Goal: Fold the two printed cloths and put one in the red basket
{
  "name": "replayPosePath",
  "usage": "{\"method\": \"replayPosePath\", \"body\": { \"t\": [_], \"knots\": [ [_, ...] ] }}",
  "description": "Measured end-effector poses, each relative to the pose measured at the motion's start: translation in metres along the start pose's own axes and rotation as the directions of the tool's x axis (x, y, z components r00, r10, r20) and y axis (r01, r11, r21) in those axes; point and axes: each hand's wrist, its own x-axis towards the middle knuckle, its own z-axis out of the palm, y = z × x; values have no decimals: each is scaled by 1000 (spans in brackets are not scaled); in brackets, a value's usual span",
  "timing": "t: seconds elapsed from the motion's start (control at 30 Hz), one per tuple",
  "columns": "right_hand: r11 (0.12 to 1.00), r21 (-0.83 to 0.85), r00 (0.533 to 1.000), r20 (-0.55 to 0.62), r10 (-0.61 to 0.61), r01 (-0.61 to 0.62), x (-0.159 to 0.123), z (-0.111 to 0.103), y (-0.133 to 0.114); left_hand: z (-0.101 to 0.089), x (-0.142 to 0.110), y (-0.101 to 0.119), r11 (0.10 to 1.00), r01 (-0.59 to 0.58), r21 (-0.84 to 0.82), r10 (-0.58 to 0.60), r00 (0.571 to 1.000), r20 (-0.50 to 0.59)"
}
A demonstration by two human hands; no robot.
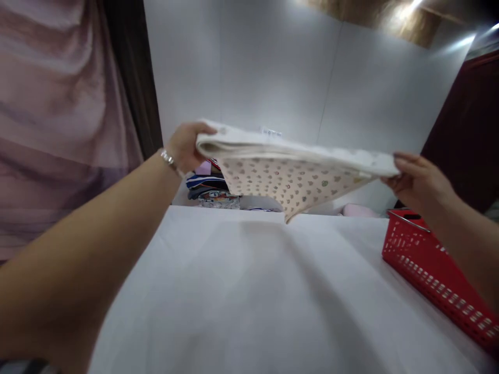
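Note:
A cream cloth [288,179] with a small scattered print hangs in the air, stretched between both hands. My left hand [191,145] grips its folded left end, thumb on top, with a bracelet at the wrist. At the other end, my right hand [415,176] pinches the cloth's corner. Several layers show along the upper edge, and a loose point droops below the middle. Underneath lies a white-covered table [249,291], not touched by the cloth. Whether the cloth is a garment or a blanket I cannot tell.
A red plastic basket [440,275] with a metal handle stands at the table's right side. Folded clothes [214,189] are stacked beyond the far edge. A pink curtain [58,119] hangs at left, and a pale wall [273,67] rises behind.

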Motion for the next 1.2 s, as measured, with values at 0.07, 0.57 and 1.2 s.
{"method": "replayPosePath", "body": {
  "t": [0.07, 0.57, 1.2],
  "knots": [
    [970, 40, 971, 39, 237, -238, -47, 2, 29, -32, -49, -33, 976, 213, 39, -213, 977, 3],
    [445, -156, 418, 181, 890, -882, -299, -16, 131, -105, -297, -204, 621, 782, 55, -740, 607, -290],
    [577, -698, 713, 650, 261, 425, -323, 0, 113, -89, -354, -195, 530, 290, 797, -113, 955, -273]
  ]
}}
